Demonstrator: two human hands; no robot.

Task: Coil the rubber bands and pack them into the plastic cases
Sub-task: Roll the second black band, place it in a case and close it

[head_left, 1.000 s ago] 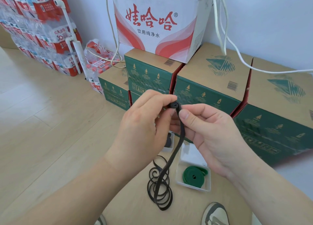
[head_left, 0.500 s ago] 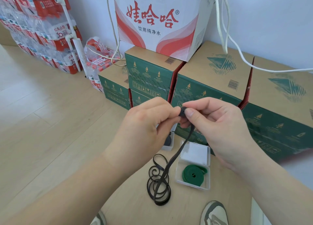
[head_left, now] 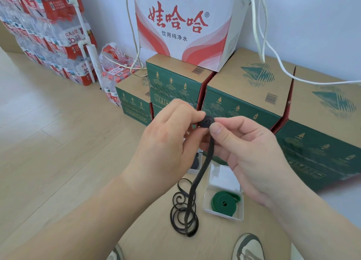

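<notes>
Pinched between our left hand [head_left: 166,140] and right hand [head_left: 242,148], the black rubber band [head_left: 192,189] shows a small started coil at the fingertips; its limp tail trails to loose loops below. Soft, springy: grip the coil's flat faces. Beyond, the plastic case [head_left: 207,203] holds a green coiled band [head_left: 224,201].

I see black flat rubber band [head_left: 199,173] hanging between my hands onto wooden board [head_left: 156,238] | open clear plastic case [head_left: 222,210] right of its loose end, coiled green rubber band [head_left: 224,202] inside | green-and-tan cardboard cartons [head_left: 244,95] behind.
</notes>
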